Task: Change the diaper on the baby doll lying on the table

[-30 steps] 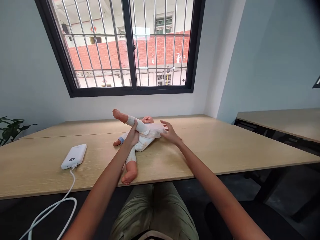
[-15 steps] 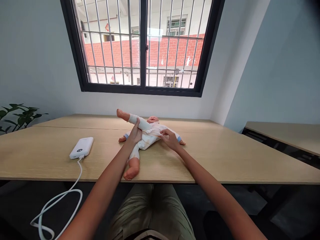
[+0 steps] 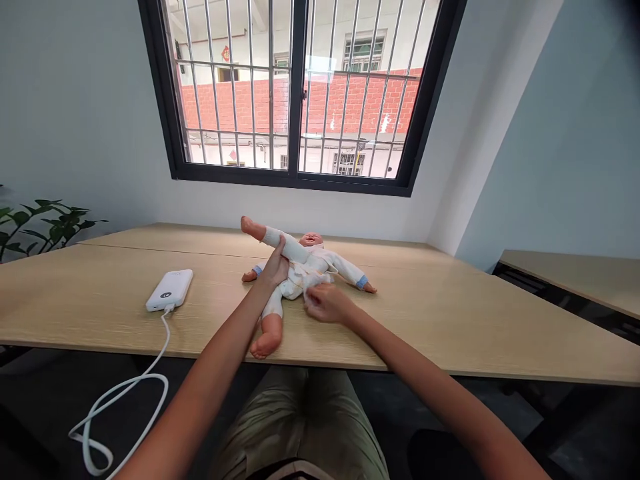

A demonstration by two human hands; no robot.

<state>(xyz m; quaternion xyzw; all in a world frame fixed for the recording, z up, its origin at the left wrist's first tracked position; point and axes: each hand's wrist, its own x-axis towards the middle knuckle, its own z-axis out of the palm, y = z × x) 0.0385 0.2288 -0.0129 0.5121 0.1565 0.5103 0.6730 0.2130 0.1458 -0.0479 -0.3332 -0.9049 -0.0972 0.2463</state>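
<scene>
A baby doll [image 3: 313,261] in a white garment lies on its back on the wooden table [image 3: 450,320], head toward the window. My left hand [image 3: 276,268] is closed round the doll's raised leg near the thigh, holding that leg up and to the left. My right hand [image 3: 324,303] is pinched shut on a strip of the white garment [image 3: 306,283], drawing it away from the doll's body toward me. The doll's other leg points at me, its foot near the table's front edge.
A white power bank [image 3: 169,290] lies on the table to the left, its white cable [image 3: 125,393] looping off the front edge. A leafy plant [image 3: 45,223] stands at the far left. A barred window [image 3: 300,87] is behind; a second desk [image 3: 575,280] is at the right.
My right hand left the doll's chest and moved back toward me, closing on the garment's strip and pulling it out. My left hand kept holding the raised leg. The view shifted left.
</scene>
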